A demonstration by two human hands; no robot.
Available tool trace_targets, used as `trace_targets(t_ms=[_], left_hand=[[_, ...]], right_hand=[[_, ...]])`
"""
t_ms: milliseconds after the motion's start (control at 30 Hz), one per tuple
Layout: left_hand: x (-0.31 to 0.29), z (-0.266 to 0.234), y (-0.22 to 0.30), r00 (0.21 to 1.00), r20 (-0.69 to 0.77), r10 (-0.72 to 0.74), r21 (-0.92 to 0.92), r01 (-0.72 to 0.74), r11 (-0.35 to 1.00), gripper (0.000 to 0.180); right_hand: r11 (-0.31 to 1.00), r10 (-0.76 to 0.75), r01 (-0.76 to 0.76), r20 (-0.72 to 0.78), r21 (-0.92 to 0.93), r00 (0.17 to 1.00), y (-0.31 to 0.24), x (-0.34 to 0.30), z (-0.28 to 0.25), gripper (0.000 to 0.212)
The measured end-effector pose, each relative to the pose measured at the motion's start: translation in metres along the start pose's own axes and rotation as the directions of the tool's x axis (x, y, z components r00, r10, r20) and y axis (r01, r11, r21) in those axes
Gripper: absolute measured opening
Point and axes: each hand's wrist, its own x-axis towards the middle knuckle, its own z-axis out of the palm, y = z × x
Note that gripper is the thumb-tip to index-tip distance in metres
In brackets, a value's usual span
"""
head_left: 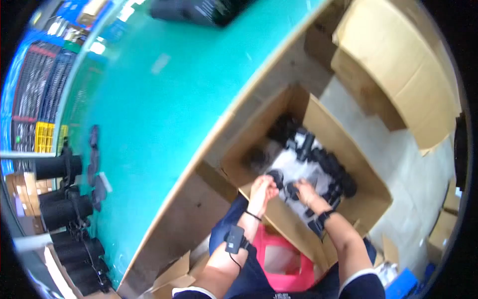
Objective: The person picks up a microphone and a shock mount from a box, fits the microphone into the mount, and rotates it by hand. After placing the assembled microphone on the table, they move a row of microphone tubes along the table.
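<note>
Head view, left hand: I see the left hand (262,192) over the carton's near side, fingers curled together beside a black round part (276,177); blur keeps me from telling whether they grip it.
Right hand: the right hand (307,193) reaches inside, fingers clamped, as I read it, on a black rounded part (292,191).
Carton: both parts are within the cardboard carton (343,142), above pale sheeting (286,162) and a heap of black parts (332,168).
Snag risk: I judge the loose sheeting could catch on a part being lifted and drag neighbours along.
Knock risk: hands this close could bump the two parts together, loosening a grip.
Cable: the thin cable (234,259) by the left forearm's black device (235,240) could hook the carton's rim if that arm dips.
</note>
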Motion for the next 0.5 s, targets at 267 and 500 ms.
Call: trace_targets(t_ms=[267,500], left_hand=[[-0.04,-0.002,0.019,0.994,0.099,0.054,0.158,-0.069,0.985,0.026],[-0.047,-0.002,0.02,0.989,0.142,0.052,0.209,-0.081,0.975,0.022]], right_hand=[[0.939,0.035,0.017,0.148,-0.342,0.988,-0.052,-0.176,-0.213,0.011],[0.945,0.038,-0.211,0.555,0.251,0.831,0.126,-0.552,-0.158,0.015]])
